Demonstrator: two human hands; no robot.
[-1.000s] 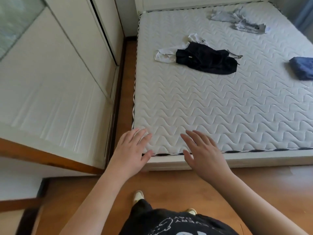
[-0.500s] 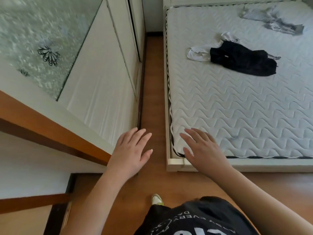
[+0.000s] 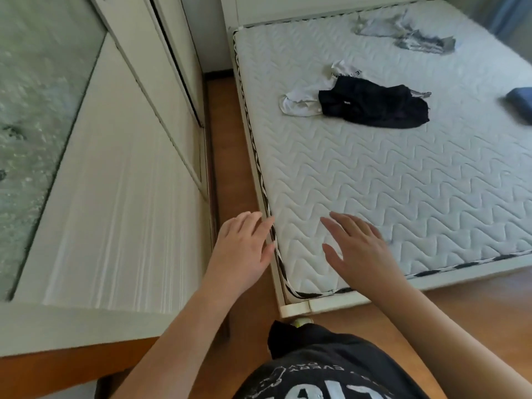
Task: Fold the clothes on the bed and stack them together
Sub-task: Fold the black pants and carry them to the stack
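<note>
A black garment [image 3: 374, 106] lies crumpled in the middle of the white quilted mattress [image 3: 388, 191], overlapping a white garment [image 3: 299, 102] to its left. A grey garment [image 3: 408, 34] sits near the head of the bed. A folded dark blue piece [image 3: 521, 103] shows at the right edge. My left hand [image 3: 244, 251] hovers with straight fingers over the bed's near-left corner edge. My right hand [image 3: 359, 249] is spread flat above the mattress corner. Both hands hold nothing and are far from the clothes.
A white wardrobe [image 3: 115, 197] with a frosted glass panel [image 3: 37, 110] stands on the left. A narrow strip of wooden floor [image 3: 230, 156] runs between it and the bed. The bed frame corner [image 3: 296, 308] is right in front of my legs.
The view has swung and moved toward the bed's near-left corner. Both hands stay outstretched and empty, now over the corner of the mattress.
</note>
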